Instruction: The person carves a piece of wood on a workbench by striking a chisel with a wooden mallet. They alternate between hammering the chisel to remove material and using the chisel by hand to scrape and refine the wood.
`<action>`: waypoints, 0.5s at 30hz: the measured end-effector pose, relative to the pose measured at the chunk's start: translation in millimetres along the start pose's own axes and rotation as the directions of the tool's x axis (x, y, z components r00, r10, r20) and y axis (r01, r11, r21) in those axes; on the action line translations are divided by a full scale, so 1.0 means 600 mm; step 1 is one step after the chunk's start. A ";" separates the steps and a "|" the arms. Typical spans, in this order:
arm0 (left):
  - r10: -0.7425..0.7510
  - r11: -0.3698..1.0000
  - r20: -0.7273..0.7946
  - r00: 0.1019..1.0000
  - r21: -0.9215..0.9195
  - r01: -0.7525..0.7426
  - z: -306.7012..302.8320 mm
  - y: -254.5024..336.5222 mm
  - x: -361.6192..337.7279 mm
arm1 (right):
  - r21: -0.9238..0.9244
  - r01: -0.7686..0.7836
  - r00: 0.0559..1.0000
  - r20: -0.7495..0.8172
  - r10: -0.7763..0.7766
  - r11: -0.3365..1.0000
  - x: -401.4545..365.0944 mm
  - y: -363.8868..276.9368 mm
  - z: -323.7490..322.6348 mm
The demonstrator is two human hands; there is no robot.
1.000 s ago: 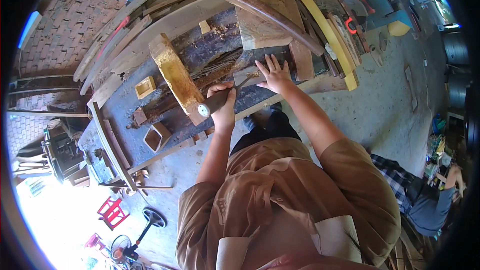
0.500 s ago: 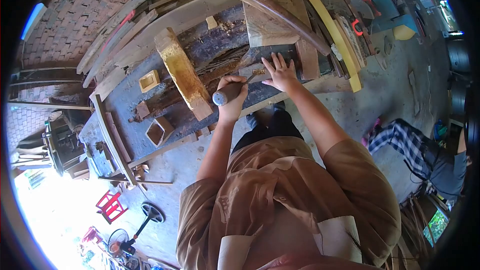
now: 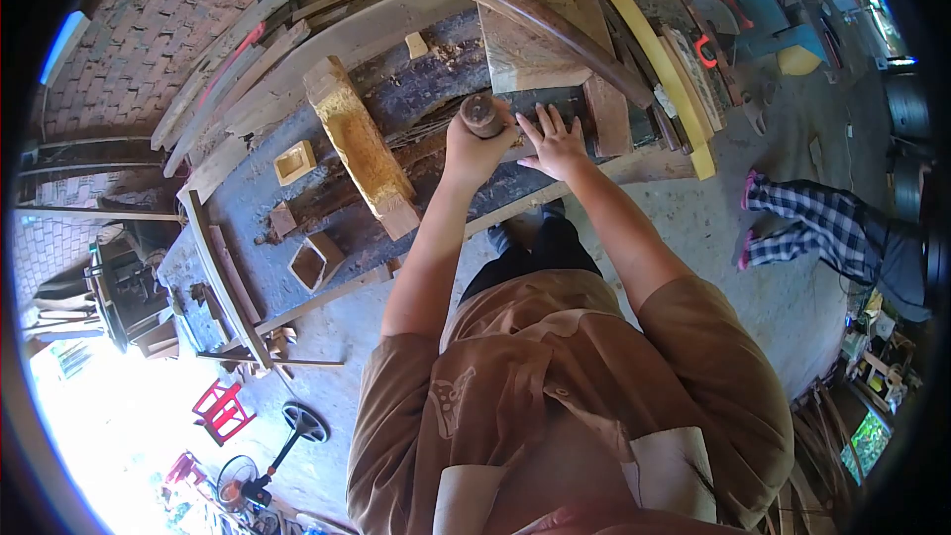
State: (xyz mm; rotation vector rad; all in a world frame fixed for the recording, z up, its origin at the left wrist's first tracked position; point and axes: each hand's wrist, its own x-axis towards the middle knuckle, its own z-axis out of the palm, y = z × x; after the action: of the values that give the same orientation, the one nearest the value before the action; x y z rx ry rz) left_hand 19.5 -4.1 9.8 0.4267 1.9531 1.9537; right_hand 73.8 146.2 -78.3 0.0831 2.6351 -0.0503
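My left hand [image 3: 477,144] is closed round the thick wooden handle of a chisel [image 3: 480,117], whose butt end faces up; the blade is hidden. Just beside it, my right hand [image 3: 557,151] lies with fingers spread on the dark workbench [image 3: 436,69]. A long block with a carved yellow hollow [image 3: 362,144] lies to the left. Farther left are a small square wooden piece [image 3: 294,162] with a recess and a hollow wooden box [image 3: 315,263]. Beyond my right hand lies a wide board [image 3: 530,50], with a long curved brown piece [image 3: 555,25] across it.
A yellow strip [image 3: 662,74] and several wood pieces lie at the bench's right, near a saw with a red-orange handle [image 3: 705,51]. Another person's checked legs [image 3: 812,223] are at the far right. A red stool [image 3: 224,410] and a fan [image 3: 238,482] stand lower left.
My left hand has moved up and right, and the handle now points up toward the camera. My right hand has hardly moved. The other person's legs have shifted and spread apart.
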 end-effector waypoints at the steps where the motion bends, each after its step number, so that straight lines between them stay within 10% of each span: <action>1: -0.023 1.000 -0.007 1.000 -0.020 0.022 0.005 0.003 0.003 | 0.001 -0.002 1.000 0.000 0.002 1.000 0.000 0.000 0.000; 15: -0.008 0.997 -0.041 0.999 0.073 0.011 0.061 0.003 -0.013 | -0.045 0.025 0.996 0.084 -0.022 0.999 0.012 0.010 0.015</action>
State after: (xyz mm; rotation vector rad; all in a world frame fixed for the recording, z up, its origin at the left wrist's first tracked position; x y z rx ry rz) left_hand 42.6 25.6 12.0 0.3981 2.0531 1.9043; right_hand 72.2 152.0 -90.0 0.0334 2.5528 -0.0006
